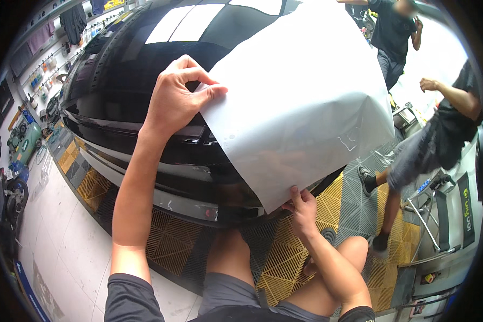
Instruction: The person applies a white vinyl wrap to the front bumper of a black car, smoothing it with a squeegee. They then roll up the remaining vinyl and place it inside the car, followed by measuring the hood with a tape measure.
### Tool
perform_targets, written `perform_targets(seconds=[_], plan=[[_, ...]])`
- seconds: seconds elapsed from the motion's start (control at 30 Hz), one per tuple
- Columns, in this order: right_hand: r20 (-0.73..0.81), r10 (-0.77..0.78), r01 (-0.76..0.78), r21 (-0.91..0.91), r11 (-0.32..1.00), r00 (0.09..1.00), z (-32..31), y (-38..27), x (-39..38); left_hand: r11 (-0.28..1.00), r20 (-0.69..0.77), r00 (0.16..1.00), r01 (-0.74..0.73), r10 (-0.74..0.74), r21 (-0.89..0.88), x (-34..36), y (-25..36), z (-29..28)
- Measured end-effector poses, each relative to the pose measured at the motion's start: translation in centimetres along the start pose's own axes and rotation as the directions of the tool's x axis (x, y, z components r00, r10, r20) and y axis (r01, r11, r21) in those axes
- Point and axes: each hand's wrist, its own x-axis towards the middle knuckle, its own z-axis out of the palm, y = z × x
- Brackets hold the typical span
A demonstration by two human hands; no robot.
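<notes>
- I see L hand (180, 96) w/ thumb & index fingertip pinched tog. on L edge of the white sheet (300, 107), other fingers curled in.
- R hand (303, 214) is clamped on sheet's near edge, just R of its bottom corner; thumb on top, fingers partly hid underneath.
- Sheet itself: stretched from top of my view down to both hands, over R part of the black car (118, 80); I can't tell exactly where it touches bodywork.
- I get a few creases & a bulge twd sheet's R side; surface otherwise fairly smooth.
- Car body's glossy, w/ bright reflections up top.
- Below: yellow & gray floor tiles (94, 188), then white floor (64, 214) to L.
- On R I've got a person in dark top & gray shorts (413, 161), near a folding chair (445, 214).
- Another person in black (392, 32) stands farther back, upper R.
</notes>
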Motion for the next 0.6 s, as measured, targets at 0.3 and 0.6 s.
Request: perform_targets(seconds=[0.3, 0.6], plan=[[-0.018, 0.004, -0.004, 0.007, 1.000, 1.000, -0.1, 0.1, 0.0, 0.996, -0.058, 0.997, 0.046, -0.042, 0.082, -0.1, -0.6, 1.1], [0.051, -0.040, 0.039, 0.020, 0.999, 0.998, -0.8, 0.7, 0.1, 0.998, -0.066, 0.998, 0.015, -0.011, 0.069, -0.5, -1.3, 1.2]])
